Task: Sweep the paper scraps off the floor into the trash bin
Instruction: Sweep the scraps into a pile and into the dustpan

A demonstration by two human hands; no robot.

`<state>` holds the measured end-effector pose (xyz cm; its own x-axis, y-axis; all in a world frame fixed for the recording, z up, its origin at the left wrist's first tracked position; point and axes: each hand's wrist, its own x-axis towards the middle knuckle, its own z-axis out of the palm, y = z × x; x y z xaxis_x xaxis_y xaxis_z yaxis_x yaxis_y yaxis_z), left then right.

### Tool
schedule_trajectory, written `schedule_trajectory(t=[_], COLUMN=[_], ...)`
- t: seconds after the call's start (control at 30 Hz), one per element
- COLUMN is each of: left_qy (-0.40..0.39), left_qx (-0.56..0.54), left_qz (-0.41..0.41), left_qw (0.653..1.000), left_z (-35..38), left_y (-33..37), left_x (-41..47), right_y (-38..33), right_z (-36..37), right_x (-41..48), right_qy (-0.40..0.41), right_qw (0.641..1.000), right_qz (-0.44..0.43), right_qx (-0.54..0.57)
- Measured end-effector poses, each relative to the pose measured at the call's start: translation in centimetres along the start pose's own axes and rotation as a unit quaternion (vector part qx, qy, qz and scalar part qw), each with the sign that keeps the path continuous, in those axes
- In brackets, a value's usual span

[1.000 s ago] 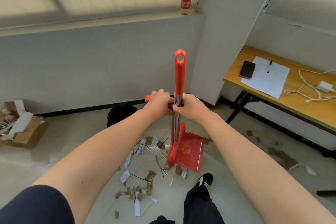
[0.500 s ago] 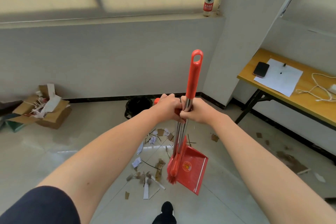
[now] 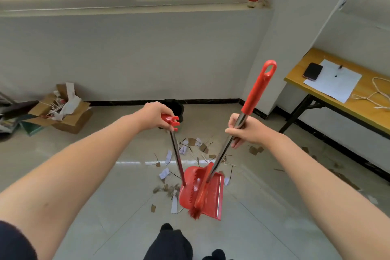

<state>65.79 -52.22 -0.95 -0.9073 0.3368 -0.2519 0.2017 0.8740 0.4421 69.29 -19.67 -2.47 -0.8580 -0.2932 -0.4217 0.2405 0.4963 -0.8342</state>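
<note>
Risk, judged: broom head (image 3: 200, 192) resting against dustpan (image 3: 203, 194), bristles at the pan's near edge; snagging on the pan's comb teeth likely if drawn apart sideways. Further risk: scattering of paper scraps (image 3: 185, 154) by an over-wide stroke, pieces already lying spread from 10 to 2 o'clock of the pan. Trash bin (image 3: 176, 110) at 12 o'clock against the wall, partly hidden behind the left hand; tipping possible if struck by the pan.

Left hand (image 3: 155, 115): closed around the clip-topped dustpan handle (image 3: 176, 154), fingers wrapped fully. Right hand (image 3: 245, 131): clamped on the steel broom shaft (image 3: 223, 152), just below the red grip (image 3: 258, 88). Shafts splayed apart in a V, meeting low at the pan.
</note>
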Motion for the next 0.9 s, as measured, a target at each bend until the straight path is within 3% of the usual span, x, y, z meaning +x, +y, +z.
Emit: schedule_trajectory(t=[0.1, 0.23, 0.37, 0.5, 0.6, 0.8, 0.9], left_qy=[-0.007, -0.002, 0.015, 0.023, 0.011, 0.024, 0.05], left_qx=[0.042, 0.065, 0.049, 0.051, 0.08, 0.08, 0.081], left_qz=[0.025, 0.002, -0.008, -0.002, 0.02, -0.012, -0.051], left_qw=[0.999, 0.998, 0.999, 0.998, 0.997, 0.996, 0.994], left_z=[-0.1, -0.9, -2.3, -3.4, -3.5, -3.0, -2.8], left_y=[-0.3, -4.5, -9.2, -13.6, -16.8, -23.6, -25.2], left_x=[0.6, 1.7, 3.1, 4.5, 4.8, 4.8, 5.3], right_y=[-1.1, -3.5, -6.5, -7.7, -8.8, -9.6, -8.8], right_z=[3.0, 7.2, 9.7, 12.6, 16.0, 19.5, 20.7], right_x=[1.3, 3.8, 6.8, 9.8, 11.8, 14.6, 15.3], right_qy=[-0.046, -0.041, -0.02, -0.057, -0.083, -0.047, 0.03], right_qw=[0.999, 0.999, 0.974, 0.888, 0.869, 0.917, 0.922], right_qz=[0.019, 0.0, 0.155, 0.328, 0.392, 0.394, 0.382], right_qx=[-0.015, -0.012, 0.167, 0.318, 0.289, 0.043, 0.055])
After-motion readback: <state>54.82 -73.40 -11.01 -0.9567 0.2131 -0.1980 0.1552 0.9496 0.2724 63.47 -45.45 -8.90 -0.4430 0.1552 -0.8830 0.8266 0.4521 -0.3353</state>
